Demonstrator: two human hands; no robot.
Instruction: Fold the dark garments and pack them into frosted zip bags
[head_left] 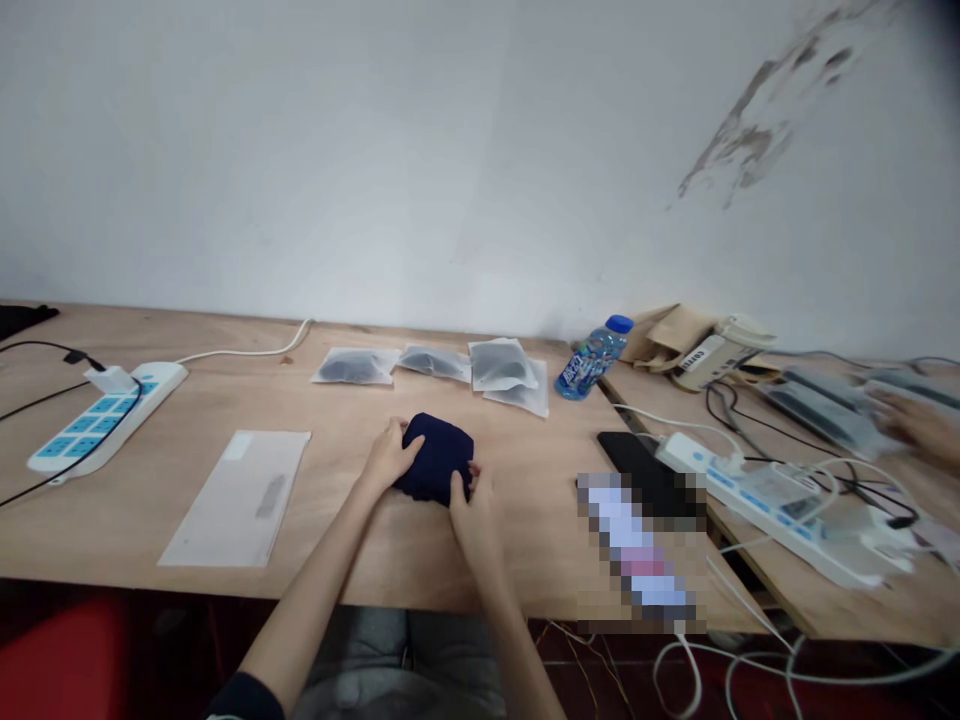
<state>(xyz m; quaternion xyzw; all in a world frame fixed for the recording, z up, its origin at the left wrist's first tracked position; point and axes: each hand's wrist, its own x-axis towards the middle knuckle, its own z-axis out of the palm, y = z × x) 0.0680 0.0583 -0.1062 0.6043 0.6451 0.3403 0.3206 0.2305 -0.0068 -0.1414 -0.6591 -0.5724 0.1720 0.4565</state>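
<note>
A folded navy-blue cloth [438, 458] lies on the wooden table in front of me, forming a compact, roughly square bundle. My left hand [393, 453] grips its left side, with the thumb over the top face. On the lower right edge, my right hand [472, 497] holds the bundle between thumb and fingers. A flat, frosted plastic bag [225, 510] rests to the left of my hands. Behind the cloth, frosted bags with dark contents lie in a row: one on the left [352, 366], one in the middle [435, 362] and overlapping ones on the right [504, 366].
A power strip [105, 420] with cables sits at left. To the right are a blue-capped bottle [592, 358], a black phone-like slab [637, 460], a blurred-out device [637, 550], another power strip [772, 510] and a cup [716, 355]. Another person's hand [911, 420] touches packets at far right.
</note>
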